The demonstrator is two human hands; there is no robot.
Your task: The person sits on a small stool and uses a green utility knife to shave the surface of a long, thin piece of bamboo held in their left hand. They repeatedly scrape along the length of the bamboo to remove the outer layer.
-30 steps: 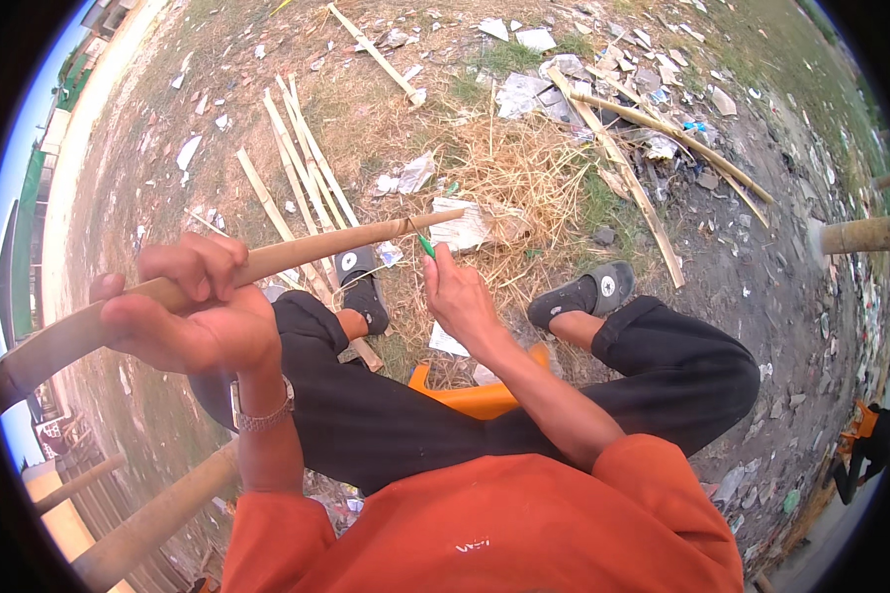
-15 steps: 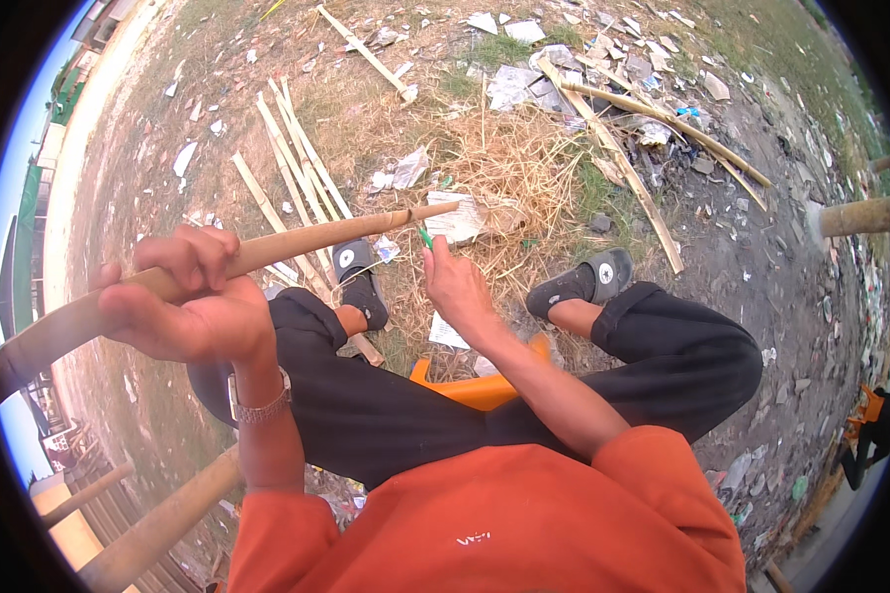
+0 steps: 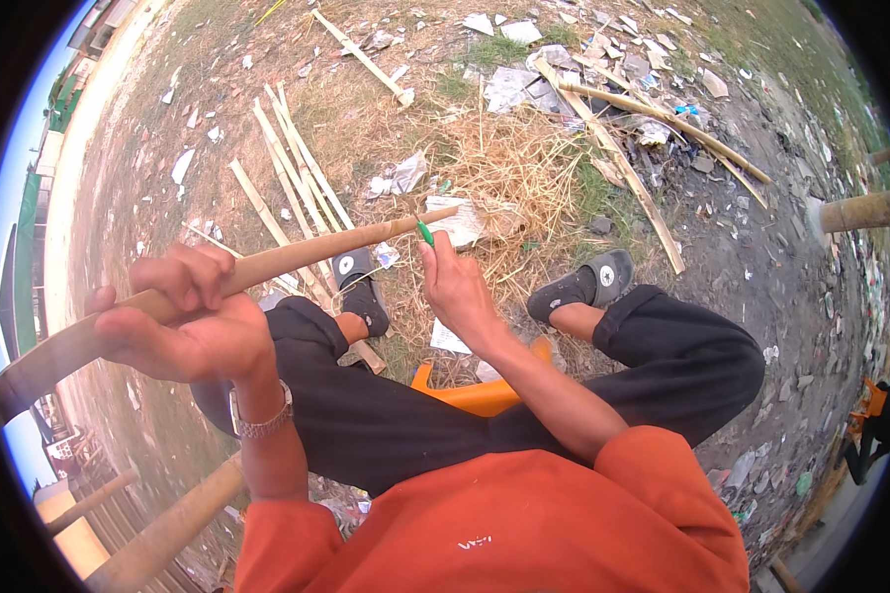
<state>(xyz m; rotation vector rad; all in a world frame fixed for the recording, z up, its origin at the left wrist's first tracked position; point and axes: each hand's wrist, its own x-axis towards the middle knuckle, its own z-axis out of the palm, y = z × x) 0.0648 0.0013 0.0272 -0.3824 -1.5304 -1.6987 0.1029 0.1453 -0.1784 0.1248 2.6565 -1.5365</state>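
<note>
A long tan bamboo pole (image 3: 307, 252) slants from the left edge toward the middle, its narrow end pointing away to the right. My left hand (image 3: 193, 316) is closed round its thicker part, palm up, with the fingers curled over the top. Close to the far end, my right hand (image 3: 455, 292) is closed on a small green object (image 3: 425, 233), whose upper part touches or nearly touches the underside of the pole. Most of this object lies inside my fingers, so its kind is unclear.
Split bamboo strips (image 3: 292, 163) lie beyond my left foot, and more bamboo pieces (image 3: 613, 158) at the far right. Dry straw (image 3: 519, 168) and paper scraps cover the ground ahead. An orange plastic seat (image 3: 475, 397) shows between my legs. Bamboo posts (image 3: 865, 211) stand at both sides.
My right hand has shifted slightly, and more of the green object shows against the pole. The pole's far end has dipped or turned a little. My left hand keeps its hold.
</note>
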